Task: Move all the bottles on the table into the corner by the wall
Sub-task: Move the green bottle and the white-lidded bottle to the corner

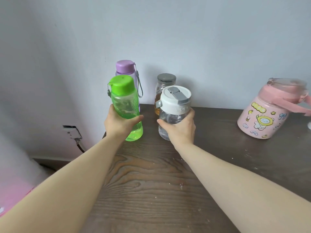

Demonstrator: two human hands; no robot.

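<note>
Head view: dark woodgrain table (151,182) against pale wall (185,31), left hand (117,125) clasping green bottle (125,105), right hand (180,130) clasping clear bottle (173,106)

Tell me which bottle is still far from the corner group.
The pink sticker-covered bottle, alone at the table's right side. The green, purple, white-lidded clear and grey-lidded bottles cluster at the left by the wall.

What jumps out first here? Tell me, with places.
The left hand grips a bright green bottle near the table's back-left corner, while the right hand holds a clear bottle with a white lid beside it. Far right stands a pink stickered bottle, apart from the rest.
</note>
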